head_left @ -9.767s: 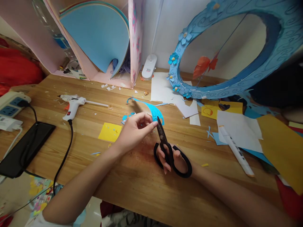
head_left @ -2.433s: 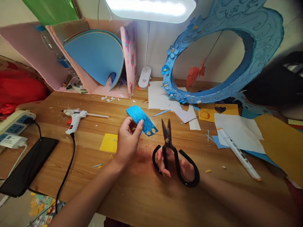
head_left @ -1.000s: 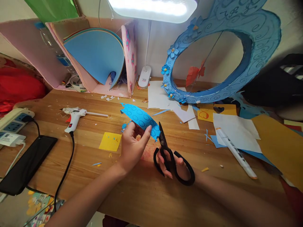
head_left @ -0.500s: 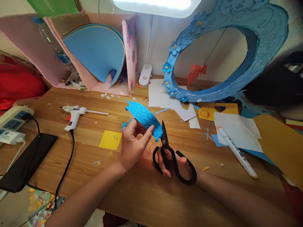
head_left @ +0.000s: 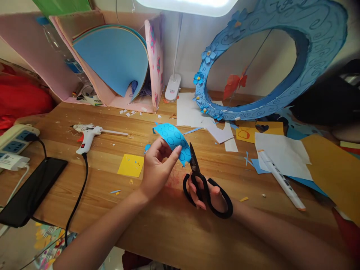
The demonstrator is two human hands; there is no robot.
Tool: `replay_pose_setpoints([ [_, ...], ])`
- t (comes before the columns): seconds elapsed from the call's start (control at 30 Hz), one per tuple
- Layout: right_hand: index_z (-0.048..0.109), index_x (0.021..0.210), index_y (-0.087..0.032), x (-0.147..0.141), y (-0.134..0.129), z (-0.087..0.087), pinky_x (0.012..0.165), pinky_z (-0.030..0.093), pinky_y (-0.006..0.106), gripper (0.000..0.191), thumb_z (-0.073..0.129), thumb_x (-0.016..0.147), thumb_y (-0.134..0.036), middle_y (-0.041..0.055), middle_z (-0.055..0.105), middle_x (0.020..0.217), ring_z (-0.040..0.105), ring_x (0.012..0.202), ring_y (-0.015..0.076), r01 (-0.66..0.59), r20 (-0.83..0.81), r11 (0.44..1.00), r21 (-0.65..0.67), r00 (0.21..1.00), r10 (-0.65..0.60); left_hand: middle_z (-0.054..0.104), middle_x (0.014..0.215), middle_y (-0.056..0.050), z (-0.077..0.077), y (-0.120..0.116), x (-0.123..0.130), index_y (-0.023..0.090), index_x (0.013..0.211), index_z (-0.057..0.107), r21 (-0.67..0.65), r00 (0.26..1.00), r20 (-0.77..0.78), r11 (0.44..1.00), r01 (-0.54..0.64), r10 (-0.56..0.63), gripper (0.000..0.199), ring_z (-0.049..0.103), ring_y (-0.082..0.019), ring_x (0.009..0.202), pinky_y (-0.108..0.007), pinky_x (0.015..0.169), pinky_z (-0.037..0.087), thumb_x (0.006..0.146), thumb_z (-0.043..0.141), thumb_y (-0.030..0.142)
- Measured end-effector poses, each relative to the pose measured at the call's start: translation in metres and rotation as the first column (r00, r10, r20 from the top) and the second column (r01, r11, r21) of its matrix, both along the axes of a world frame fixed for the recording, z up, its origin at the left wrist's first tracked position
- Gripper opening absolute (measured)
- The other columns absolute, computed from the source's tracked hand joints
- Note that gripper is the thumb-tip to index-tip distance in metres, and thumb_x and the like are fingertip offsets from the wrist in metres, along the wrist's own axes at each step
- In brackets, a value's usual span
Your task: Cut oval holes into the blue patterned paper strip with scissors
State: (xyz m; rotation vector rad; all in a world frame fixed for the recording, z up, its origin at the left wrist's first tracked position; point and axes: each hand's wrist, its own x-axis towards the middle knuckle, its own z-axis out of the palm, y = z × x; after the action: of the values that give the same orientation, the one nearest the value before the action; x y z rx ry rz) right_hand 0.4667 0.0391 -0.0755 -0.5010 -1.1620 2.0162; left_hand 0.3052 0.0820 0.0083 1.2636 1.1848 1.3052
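Left hand (head_left: 159, 163) pinching blue paper strip (head_left: 171, 135) between thumb and fingers, above wooden desk (head_left: 157, 232). Right hand (head_left: 216, 195) gripping black scissors (head_left: 196, 167) through handles, blades meeting strip's near end. Strip curling; a twist could be pulling blade off drawn ovals, nicking one. Left thumb sitting near blades, risking pinch if strip slips.

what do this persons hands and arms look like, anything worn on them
The left hand and right hand are bare, with no gloves, rings, watch or bracelet visible. The forearms are uncovered too, with no sleeve clearly in view.
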Motion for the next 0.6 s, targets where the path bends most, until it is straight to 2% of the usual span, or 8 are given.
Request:
replay_pose_setpoints([
  [0.17, 0.046, 0.077, -0.019, 0.0020, 0.0000, -0.0022, 0.033, 0.033, 0.019, 0.066, 0.051, 0.062, -0.082, -0.0085, 0.042, 0.049, 0.032, 0.031, 0.0049, -0.052, 0.039, 0.998, -0.039, 0.998, 0.054, 0.046, 0.063, 0.004, 0.0039, 0.0014, -0.0011, 0.018, 0.070, 0.047, -0.020, 0.999, -0.013, 0.999, -0.041, 0.041, 0.024, 0.044, -0.007, 0.056, -0.020, 0.053, 0.037, 0.077, 0.066, 0.032],
  [0.37, 0.047, 0.081, -0.019, 0.0020, -0.0006, -0.0018, 0.035, 0.029, 0.019, 0.067, 0.050, 0.062, -0.083, -0.0075, 0.045, 0.049, 0.032, 0.033, 0.0052, -0.075, -0.008, 0.997, -0.027, 0.997, 0.075, 0.044, 0.062, 0.005, 0.0044, 0.0008, -0.0005, 0.018, 0.069, 0.046, -0.010, 0.999, -0.018, 0.999, -0.037, 0.037, 0.026, 0.043, -0.007, 0.056, -0.020, 0.052, 0.036, 0.077, 0.066, 0.032],
  [0.6, 0.048, 0.084, -0.019, 0.0018, -0.0013, 0.0038, 0.042, 0.031, 0.022, 0.072, 0.038, 0.064, -0.087, -0.0072, 0.043, 0.044, 0.035, 0.037, 0.0083, -0.007, 0.063, 0.999, 0.046, 0.998, 0.004, 0.042, 0.063, 0.004, 0.0020, 0.0022, -0.0022, 0.018, 0.066, 0.044, 0.017, 0.998, -0.059, 1.000, 0.011, -0.010, 0.027, 0.040, -0.007, 0.057, -0.021, 0.052, 0.034, 0.077, 0.066, 0.029],
])
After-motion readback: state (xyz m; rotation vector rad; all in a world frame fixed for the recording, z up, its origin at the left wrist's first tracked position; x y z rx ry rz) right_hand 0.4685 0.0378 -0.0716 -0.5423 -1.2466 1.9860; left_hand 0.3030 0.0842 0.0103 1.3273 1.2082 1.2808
